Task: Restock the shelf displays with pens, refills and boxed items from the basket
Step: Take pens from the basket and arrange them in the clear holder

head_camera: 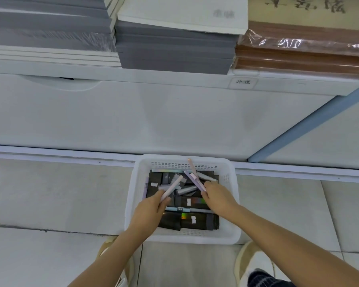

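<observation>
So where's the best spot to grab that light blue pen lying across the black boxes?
Probably pinch the light blue pen at its bare middle, straight down from above. It lies flat across the black boxes, and its ends reach close to the left hand and right hand.

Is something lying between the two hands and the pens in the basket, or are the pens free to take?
Nothing visible stands in the way. The left hand grips a pale pink pen and the right hand a purple pen, both above the dark boxes in the open white basket.
</observation>
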The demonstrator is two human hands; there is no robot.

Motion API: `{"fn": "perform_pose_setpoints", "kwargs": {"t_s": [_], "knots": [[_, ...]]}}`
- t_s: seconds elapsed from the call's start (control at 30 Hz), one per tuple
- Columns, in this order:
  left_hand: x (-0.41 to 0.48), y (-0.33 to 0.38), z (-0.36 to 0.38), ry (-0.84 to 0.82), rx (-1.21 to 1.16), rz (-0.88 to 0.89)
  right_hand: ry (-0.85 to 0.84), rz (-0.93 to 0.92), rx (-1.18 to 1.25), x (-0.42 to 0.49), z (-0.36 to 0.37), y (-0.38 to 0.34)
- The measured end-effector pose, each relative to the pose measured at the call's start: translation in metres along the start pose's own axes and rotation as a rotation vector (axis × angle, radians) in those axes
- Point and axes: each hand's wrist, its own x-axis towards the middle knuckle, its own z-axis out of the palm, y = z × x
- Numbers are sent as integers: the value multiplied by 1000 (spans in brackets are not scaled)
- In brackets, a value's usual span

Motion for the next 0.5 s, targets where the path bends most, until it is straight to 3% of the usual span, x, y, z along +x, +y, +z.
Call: {"fn": "perform_pose_setpoints", "kwargs": {"t_s": [0.13,0.3,0.4,0.5], "knots": [[-1,10,-8,99,4,18,-193,-124,231,-2,-34,0],[-1,30,-22,186,117,159,-489,-287,286,-14,-58,-14],[-2,32,-24,91,190,189,-548,-336,391,-18,-61,-24],[-6,26,-24,-52,16,99,-588,-323,494,-18,-64,-29]]}}
